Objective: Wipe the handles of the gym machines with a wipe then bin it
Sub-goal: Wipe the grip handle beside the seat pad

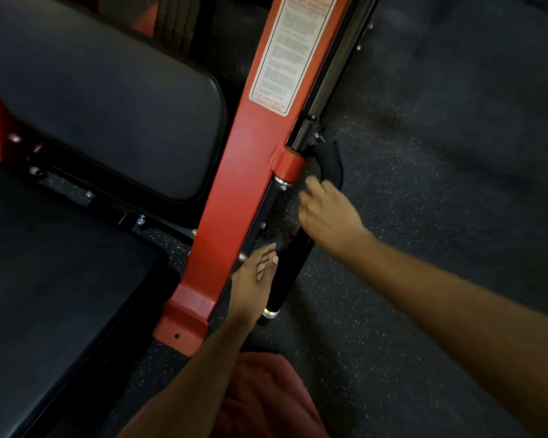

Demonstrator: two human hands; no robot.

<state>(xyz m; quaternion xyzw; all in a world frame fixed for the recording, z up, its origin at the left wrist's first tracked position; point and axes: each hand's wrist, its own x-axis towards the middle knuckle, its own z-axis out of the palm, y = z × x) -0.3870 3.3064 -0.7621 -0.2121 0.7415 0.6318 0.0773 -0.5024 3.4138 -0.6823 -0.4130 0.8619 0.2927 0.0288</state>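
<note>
A black machine handle runs diagonally beside the red frame post and ends in a chrome cap. Its upper part curves into a black padded grip. My right hand is closed around the handle just below that curved grip. My left hand lies lower down, fingers loosely extended against the handle's left side, holding nothing. I cannot make out a wipe; anything under my right palm is hidden.
A black backrest pad and black seat pad fill the left side. A white instruction label is on the red post. Dark speckled rubber floor spreads to the right. Red clothing shows at the bottom.
</note>
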